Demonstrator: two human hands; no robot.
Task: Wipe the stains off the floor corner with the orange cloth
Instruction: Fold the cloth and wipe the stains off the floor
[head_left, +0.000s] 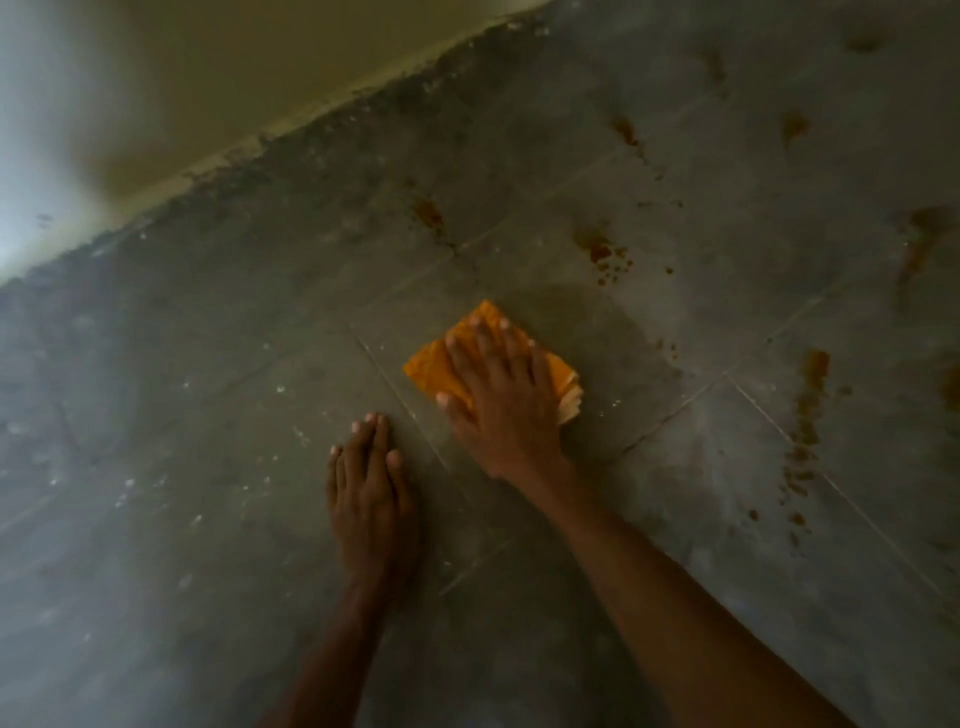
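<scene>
A folded orange cloth (434, 366) lies flat on the grey tiled floor (675, 519), near the middle of the view. My right hand (501, 395) presses down on it with fingers spread over its top. My left hand (371, 493) rests palm down on the bare floor just left of and nearer than the cloth, fingers together, holding nothing. Brown-orange stains dot the floor beyond and right of the cloth: one patch (597, 249) just past it, another (430, 213) nearer the wall, and a long streak (808, 405) to the right.
A pale wall (208, 93) runs diagonally across the upper left, meeting the floor along a dark, grimy edge (332, 140). More stains (924, 234) lie at the far right. White specks are scattered over the tiles on the left.
</scene>
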